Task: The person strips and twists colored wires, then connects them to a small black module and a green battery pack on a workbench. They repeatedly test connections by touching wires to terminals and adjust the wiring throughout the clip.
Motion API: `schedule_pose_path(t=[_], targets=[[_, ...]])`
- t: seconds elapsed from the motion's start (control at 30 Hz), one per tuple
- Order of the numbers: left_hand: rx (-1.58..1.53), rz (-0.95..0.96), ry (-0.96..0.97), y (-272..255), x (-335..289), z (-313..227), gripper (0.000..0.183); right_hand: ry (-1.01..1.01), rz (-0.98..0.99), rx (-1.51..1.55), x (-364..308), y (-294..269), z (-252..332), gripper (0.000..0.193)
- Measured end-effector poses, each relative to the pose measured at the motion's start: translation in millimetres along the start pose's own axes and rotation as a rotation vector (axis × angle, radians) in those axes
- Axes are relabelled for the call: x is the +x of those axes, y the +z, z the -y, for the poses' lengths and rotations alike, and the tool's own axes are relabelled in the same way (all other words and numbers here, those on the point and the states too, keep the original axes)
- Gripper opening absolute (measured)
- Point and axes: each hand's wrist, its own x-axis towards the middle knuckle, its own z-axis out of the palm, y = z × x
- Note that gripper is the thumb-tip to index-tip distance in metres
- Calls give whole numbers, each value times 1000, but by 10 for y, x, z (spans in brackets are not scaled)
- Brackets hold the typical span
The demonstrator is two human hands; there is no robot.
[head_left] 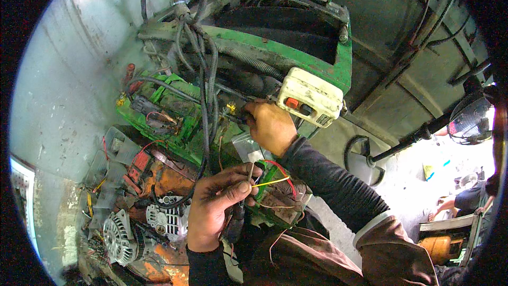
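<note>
My left hand (219, 198), low in the middle, is closed with thumb and fingers pinched round a thin pale rod (251, 172). A yellow wire (270, 182) runs right from these fingertips and meets a red wire (290, 180). Farther away, my right hand (271, 126) reaches in with curled fingers beside the black cables. Its fingertips are hidden, so what they grip cannot be made out. Just left of it sits a small yellow connector (231, 108). A clear plastic bag (246, 147) lies between the two hands on the green metal surface.
A cream control box (312, 97) with red and black switches stands right of my right hand. Black corrugated cables (203, 74) hang from above. Behind is a green metal frame (264, 42). Alternators (120, 237) lie at lower left. A fan (470, 121) and another person's arm (450, 205) are far right.
</note>
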Motion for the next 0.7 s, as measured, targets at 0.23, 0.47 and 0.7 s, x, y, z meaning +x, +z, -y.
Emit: schedule_pose_path(t=[0.23, 0.47, 0.7], targets=[[100, -56, 32, 57, 43, -44, 26, 43, -44, -22, 92, 20, 80, 28], [123, -148, -17, 72, 91, -13, 29, -4, -22, -68, 219, 79, 72, 30], [106, -208, 38, 111, 21, 25, 31, -112, -114, 16, 379, 46, 38, 16]])
